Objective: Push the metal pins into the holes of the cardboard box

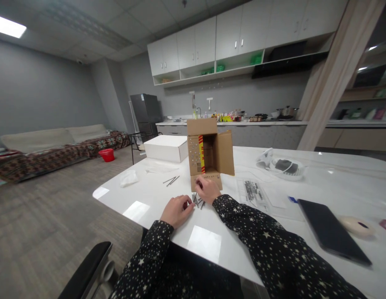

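Nails (197,201), loose heap: dark, thin, lying on the white table (211,245) near its front edge, just in front of the cardboard box (208,151). Too small and tangled to count; you have several at least.

Head view, entry by entry.

Left hand (177,211): yours, curled loosely, fingertips touching the left side of the heap. Whether a nail sits between the fingers I cannot tell.

Right hand (207,189): yours, fingers bent down and pinched narrow at the top of the heap, against the box's lower front flap. It looks to be picking at one nail, though the nail itself is hidden.

Step in hand, as a judgement: you are sorting or picking single nails from the heap beside the box. The next move calls for a fine pinch on one shaft and a clean lift, so the neighbours do not drag along.

Counts:
- Cardboard box: one, on its side, flaps open toward you, small dots over its left flap.
- Stray nails (171,180): two or three, apart, left of the box.
- Clear bag of nails (252,192): one, right of the box.
- White box (166,148): one, behind left.
- Dark tablet (331,230): one, far right.
- Mouse (356,226): one, just beside the tablet.
- Crumpled white wrap (128,177): one, at the left table edge.
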{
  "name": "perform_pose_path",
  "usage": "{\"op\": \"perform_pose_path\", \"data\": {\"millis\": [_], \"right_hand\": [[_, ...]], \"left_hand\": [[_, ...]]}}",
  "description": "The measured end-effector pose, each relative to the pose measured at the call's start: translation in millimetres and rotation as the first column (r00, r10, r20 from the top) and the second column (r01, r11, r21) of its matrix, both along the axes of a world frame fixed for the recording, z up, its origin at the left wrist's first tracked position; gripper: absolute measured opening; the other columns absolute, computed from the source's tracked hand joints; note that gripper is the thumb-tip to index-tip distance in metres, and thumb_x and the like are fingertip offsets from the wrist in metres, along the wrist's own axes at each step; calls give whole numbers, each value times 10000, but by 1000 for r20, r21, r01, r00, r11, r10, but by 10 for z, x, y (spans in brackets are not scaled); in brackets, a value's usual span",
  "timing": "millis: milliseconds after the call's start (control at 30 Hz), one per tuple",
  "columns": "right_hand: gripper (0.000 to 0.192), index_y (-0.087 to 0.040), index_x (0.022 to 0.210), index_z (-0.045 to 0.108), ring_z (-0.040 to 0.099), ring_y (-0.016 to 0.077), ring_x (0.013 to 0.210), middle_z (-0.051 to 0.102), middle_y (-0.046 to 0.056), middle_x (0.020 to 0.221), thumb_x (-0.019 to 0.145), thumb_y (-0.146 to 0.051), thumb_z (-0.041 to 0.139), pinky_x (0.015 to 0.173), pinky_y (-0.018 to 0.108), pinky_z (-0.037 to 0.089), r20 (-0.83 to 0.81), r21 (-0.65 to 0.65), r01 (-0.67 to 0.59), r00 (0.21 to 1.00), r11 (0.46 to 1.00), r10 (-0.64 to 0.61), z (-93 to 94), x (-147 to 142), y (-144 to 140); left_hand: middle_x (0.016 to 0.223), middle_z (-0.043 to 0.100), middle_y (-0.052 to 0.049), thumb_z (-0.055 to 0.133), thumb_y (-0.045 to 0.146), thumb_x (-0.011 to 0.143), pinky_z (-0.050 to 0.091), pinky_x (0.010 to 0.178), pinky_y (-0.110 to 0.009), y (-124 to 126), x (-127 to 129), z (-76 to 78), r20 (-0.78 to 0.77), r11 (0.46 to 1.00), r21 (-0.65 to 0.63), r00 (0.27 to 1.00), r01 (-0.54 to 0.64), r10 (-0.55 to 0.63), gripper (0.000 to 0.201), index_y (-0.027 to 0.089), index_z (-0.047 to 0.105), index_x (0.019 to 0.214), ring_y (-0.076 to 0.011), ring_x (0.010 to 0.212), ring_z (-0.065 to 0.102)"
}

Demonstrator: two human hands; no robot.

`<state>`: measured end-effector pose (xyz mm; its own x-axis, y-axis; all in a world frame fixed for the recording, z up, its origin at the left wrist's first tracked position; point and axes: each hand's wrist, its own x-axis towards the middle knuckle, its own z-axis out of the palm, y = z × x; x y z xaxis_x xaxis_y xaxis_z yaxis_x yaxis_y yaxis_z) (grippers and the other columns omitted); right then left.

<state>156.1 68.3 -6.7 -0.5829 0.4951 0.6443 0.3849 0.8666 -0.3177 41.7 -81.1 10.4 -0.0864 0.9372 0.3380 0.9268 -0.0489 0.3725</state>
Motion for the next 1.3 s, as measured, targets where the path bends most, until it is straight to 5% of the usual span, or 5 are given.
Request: {"op": "perform_pose_path", "data": {"millis": [267,767,1300], "right_hand": [[126,-194,902,548,552,157,729,637,25,789,804,-167,474,692,247,348,58,55,16,998,998,-19,30,44,-35],[143,-180,852,563,528,159,782,624,32,818,813,-318,556,781,297,304,251,80,-185,955,979,160,95,85,-201],[88,-179,858,571,553,157,799,635,22,828,787,-224,544,762,279,305,337,11,-123,935,992,112,98,80,-289]], "left_hand": [[683,598,-4,441,371,868,353,636,-260,-56,33,40,12,1000,-7,1000,-4,4,254,190,599,786,-142,654,530],[670,601,3,439,338,861,348,609,-249,-124,-57,5,50,999,13,998,49,-50,224,193,597,796,-138,634,536],[715,596,-3,462,299,849,362,703,-292,-167,-152,-25,-14,978,-13,978,209,-209,168,199,591,810,-154,708,526]]}}
